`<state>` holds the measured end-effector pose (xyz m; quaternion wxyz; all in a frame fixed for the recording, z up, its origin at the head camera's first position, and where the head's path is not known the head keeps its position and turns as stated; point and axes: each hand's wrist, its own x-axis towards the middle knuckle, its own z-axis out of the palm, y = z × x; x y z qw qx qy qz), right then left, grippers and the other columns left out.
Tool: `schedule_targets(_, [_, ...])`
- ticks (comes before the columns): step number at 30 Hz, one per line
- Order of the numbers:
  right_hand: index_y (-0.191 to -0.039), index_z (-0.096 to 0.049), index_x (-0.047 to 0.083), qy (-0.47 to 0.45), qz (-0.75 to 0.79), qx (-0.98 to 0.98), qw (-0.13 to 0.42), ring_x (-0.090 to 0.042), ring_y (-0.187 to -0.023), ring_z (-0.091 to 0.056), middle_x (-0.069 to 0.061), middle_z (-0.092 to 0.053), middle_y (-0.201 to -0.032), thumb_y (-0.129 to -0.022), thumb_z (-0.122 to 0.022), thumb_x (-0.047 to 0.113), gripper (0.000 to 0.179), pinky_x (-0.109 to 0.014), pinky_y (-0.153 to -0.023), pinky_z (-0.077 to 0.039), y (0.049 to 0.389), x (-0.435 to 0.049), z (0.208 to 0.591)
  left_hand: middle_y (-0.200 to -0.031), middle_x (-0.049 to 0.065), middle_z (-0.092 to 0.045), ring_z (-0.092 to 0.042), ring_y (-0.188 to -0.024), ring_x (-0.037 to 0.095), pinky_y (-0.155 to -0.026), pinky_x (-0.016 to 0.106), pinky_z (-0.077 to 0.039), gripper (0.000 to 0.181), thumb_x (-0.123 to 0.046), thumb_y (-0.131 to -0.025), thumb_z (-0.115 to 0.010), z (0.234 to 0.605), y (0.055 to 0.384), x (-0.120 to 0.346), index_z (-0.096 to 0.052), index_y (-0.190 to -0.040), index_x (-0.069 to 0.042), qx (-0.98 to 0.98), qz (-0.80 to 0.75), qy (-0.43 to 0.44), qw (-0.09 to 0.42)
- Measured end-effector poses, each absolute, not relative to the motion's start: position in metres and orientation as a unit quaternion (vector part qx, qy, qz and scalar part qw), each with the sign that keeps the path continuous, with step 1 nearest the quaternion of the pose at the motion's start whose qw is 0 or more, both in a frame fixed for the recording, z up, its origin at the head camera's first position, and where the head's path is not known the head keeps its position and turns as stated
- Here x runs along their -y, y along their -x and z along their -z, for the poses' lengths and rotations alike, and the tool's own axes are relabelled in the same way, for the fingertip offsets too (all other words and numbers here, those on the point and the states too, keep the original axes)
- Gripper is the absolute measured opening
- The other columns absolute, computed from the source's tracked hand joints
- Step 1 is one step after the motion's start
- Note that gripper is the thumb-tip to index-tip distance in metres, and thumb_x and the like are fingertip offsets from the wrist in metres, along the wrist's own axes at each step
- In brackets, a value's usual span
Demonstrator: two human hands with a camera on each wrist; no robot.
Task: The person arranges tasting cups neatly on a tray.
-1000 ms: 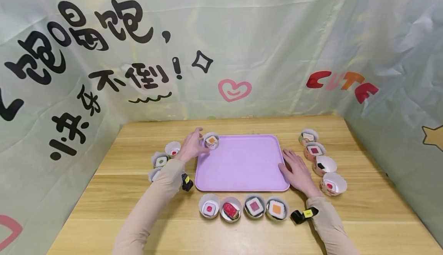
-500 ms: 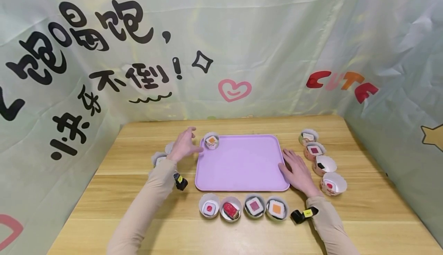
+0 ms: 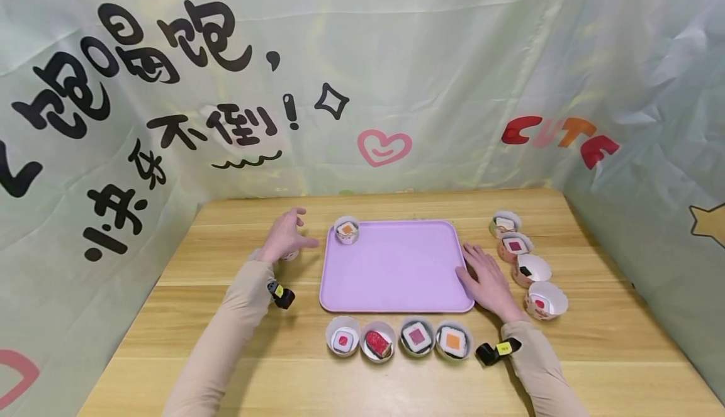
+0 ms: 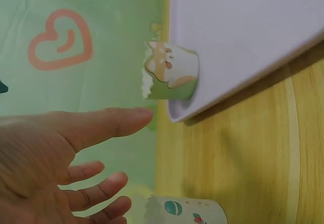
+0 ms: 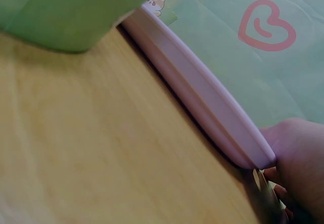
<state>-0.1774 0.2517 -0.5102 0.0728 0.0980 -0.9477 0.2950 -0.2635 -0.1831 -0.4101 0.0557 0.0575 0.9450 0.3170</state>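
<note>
On the tray (image 3: 396, 272), far left, stands one cup (image 3: 347, 232).

Left grip (image 3: 283, 238) spread, right grip (image 3: 488, 280) extended

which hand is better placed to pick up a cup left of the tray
Probably the left. The left hand is open and empty close to a cup there, while the right hand is across the tray, at its right edge.

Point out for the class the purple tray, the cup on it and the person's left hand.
Purple tray (image 3: 396, 272), head view: its bare floor.
Cup (image 4: 174, 72), left wrist view: its outer side.
Left hand (image 3: 282, 237), head view: middle of the hand.
</note>
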Motion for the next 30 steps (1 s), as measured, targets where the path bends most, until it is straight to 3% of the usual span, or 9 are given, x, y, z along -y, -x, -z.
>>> schedule_targets(10, [-0.147, -0.043, -0.009, -0.101, -0.298, 0.946, 0.081, -0.052, -0.148, -0.026, -0.032, -0.039, -0.155, -0.103, -0.052, 0.025, 0.056, -0.065, -0.121, -0.018, 0.177, -0.252, 0.511, -0.142, 0.028, -0.054, -0.054, -0.126, 0.044, -0.105, 0.054, -0.047, 0.088, -0.028, -0.077, -0.085, 0.404, 0.26, 0.198, -0.041, -0.148, -0.002, -0.953, -0.292, -0.049, 0.067])
schedule_targets(19, [-0.147, -0.043, -0.009, -0.1, -0.297, 0.947, 0.075, -0.051, -0.149, -0.025, -0.031, -0.038, -0.156, -0.103, -0.052, 0.025, 0.056, -0.065, -0.122, -0.017, 0.176, -0.251, 0.509, -0.142, 0.032, -0.045, -0.04, -0.132, 0.05, -0.108, 0.062, -0.039, 0.085, -0.029, -0.077, -0.084, 0.413, 0.259, 0.219, -0.042, -0.146, -0.001, -0.966, -0.242, 0.014, 0.091])
schedule_targets(30, [-0.147, -0.043, -0.008, -0.101, -0.293, 0.948, 0.077, -0.051, -0.148, -0.026, -0.031, -0.039, -0.155, -0.103, -0.052, 0.024, 0.055, -0.064, -0.122, -0.018, 0.175, -0.25, 0.507, -0.131, 0.029, -0.052, -0.055, -0.11, 0.038, -0.088, 0.047, -0.053, 0.073, -0.028, -0.082, -0.08, 0.421, 0.261, 0.224, -0.046, -0.139, 0.003, -0.956, -0.268, -0.001, 0.117])
